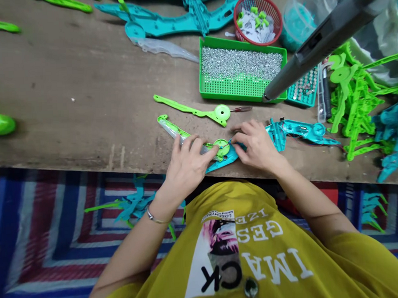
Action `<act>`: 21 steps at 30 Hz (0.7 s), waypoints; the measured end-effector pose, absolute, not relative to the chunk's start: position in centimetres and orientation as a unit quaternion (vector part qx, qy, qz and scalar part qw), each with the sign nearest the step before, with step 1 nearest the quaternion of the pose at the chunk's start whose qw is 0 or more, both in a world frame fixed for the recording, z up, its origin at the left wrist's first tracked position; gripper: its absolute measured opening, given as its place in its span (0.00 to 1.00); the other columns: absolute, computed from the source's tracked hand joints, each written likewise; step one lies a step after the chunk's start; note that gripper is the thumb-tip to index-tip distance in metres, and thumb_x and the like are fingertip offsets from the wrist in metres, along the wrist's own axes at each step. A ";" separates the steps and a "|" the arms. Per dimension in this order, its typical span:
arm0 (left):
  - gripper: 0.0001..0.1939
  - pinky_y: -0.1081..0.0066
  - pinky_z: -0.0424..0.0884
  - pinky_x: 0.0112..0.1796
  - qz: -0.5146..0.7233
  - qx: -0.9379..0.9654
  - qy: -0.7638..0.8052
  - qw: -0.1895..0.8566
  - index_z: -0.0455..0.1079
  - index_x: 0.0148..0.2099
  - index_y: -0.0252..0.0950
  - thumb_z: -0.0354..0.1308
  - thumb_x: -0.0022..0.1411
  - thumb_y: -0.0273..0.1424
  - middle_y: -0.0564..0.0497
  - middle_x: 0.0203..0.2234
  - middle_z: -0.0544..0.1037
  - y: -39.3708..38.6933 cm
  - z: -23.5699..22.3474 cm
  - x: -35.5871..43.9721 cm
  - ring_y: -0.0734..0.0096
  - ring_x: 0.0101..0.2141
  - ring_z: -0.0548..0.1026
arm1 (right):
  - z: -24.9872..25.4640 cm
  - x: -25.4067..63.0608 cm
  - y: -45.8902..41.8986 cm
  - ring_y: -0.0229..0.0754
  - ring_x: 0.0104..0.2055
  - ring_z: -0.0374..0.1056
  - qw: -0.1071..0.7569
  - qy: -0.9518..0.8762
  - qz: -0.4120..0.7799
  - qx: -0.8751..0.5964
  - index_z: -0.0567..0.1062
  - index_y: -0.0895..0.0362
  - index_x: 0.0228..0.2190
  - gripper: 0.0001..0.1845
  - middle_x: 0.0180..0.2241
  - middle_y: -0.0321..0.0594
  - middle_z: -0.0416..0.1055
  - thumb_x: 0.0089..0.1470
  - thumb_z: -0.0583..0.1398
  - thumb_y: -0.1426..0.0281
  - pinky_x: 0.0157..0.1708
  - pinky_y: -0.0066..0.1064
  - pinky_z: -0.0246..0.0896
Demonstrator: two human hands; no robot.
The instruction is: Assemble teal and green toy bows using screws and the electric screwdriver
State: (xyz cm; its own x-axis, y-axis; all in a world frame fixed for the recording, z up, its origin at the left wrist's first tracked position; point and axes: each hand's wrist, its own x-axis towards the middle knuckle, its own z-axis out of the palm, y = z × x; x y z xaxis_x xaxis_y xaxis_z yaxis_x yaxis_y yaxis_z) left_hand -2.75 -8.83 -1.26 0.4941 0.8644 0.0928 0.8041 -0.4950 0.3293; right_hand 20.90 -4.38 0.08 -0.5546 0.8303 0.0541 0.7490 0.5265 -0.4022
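Observation:
My left hand (187, 165) lies over a long lime-green plastic arm (224, 150) with a clear strip (170, 130) along it. Its thumb presses beside the round end of the arm, where a thin wire shows. That round end rests on a turquoise plastic frame (221, 162), whose far part (303, 129) carries thin wires. Bent fingers of my right hand (256, 147) grip the turquoise frame close to the green disc; their tips partly hide the contact. Just beyond both hands lies a second lime-green arm (197, 111), with a small screwdriver (242, 109) by its disc.
A green tray (227, 93) of small screws stands beyond the hands, with a red basket (259, 41) behind it. A grey power screwdriver (313, 45) slants down from above right. Green parts (353, 109) are piled at right; large turquoise frames (169, 26) lie at the back.

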 end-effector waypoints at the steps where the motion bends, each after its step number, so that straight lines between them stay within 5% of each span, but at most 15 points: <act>1: 0.21 0.32 0.57 0.63 0.128 0.854 0.489 0.124 0.72 0.60 0.50 0.52 0.70 0.28 0.42 0.54 0.74 -8.8 -1.2 -2.7 0.47 0.59 0.67 | 0.1 20.8 -4.3 0.56 0.49 0.63 0.117 -0.867 0.169 -0.454 0.77 0.55 0.33 0.05 0.48 0.49 0.75 0.58 0.59 0.72 0.46 0.50 0.58; 11: 0.18 0.37 0.59 0.64 0.143 0.847 0.499 0.111 0.71 0.61 0.44 0.51 0.72 0.31 0.41 0.52 0.76 -8.9 -1.5 -2.7 0.49 0.59 0.69 | 0.0 19.7 0.9 0.58 0.55 0.66 0.149 -0.870 0.185 -0.431 0.73 0.59 0.52 0.22 0.53 0.53 0.74 0.57 0.56 0.77 0.54 0.53 0.62; 15: 0.19 0.40 0.59 0.64 0.149 0.846 0.501 0.104 0.68 0.63 0.39 0.49 0.74 0.33 0.40 0.52 0.77 -9.0 -1.6 -2.7 0.49 0.59 0.70 | -1.2 18.6 2.4 0.61 0.58 0.62 0.111 -0.889 0.176 -0.409 0.71 0.59 0.55 0.27 0.59 0.55 0.70 0.52 0.60 0.77 0.55 0.56 0.61; 21: 0.26 0.44 0.59 0.66 0.193 0.823 0.522 0.112 0.57 0.68 0.32 0.50 0.74 0.38 0.37 0.56 0.76 -9.2 -2.1 -2.6 0.51 0.60 0.71 | -1.9 18.2 3.5 0.62 0.56 0.64 0.089 -0.888 0.196 -0.407 0.72 0.61 0.54 0.27 0.56 0.57 0.70 0.51 0.63 0.74 0.56 0.56 0.59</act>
